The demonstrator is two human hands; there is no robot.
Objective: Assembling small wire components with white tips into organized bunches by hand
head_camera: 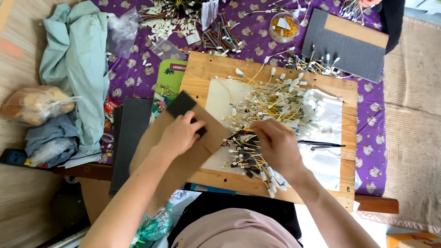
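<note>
My left hand presses down on a brown cardboard sheet that has a dark foam pad on its far end. My right hand rests with curled fingers on a heap of thin yellow wires with white and black end connectors, pinching into the pile. The heap lies on a white sheet on top of a wooden board. What the right fingers grip is hidden under the hand.
A purple patterned cloth covers the table. A grey foam-and-cardboard panel lies far right, with more wires, a small clear tub and plastic bags behind. Pale green fabric and bagged items lie at left. Another person's hand shows at the top edge.
</note>
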